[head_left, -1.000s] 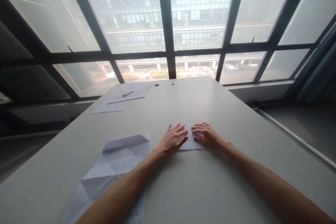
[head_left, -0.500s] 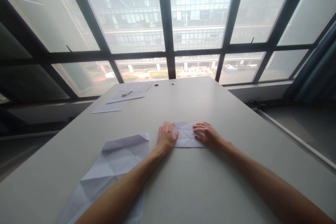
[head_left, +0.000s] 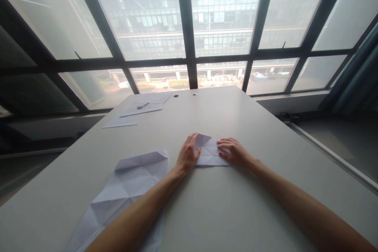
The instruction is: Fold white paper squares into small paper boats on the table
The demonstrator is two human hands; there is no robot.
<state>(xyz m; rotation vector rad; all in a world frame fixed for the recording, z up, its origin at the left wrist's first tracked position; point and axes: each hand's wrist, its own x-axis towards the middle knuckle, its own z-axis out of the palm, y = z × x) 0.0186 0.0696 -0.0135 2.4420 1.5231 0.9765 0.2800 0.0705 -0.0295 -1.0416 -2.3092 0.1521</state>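
Note:
A small folded sheet of white paper with crossing creases lies on the white table between my two hands. Its left edge is tilted up off the tabletop, held by my left hand, with the thumb on the near face and the fingers behind. On the right part of the same paper, my right hand rests with its fingers stretched out flat, covering that side. A larger creased white sheet lies to the left, partly under my left forearm, with its far edge folded up.
At the table's far left lie several flat white sheets with a small white object, perhaps a pen, on top. Two small round holes show near the far edge of the table. Large windows stand beyond it.
My left hand has gone from lying flat to gripping the small folded paper's left edge, which has risen from the table. My right hand has stayed put.

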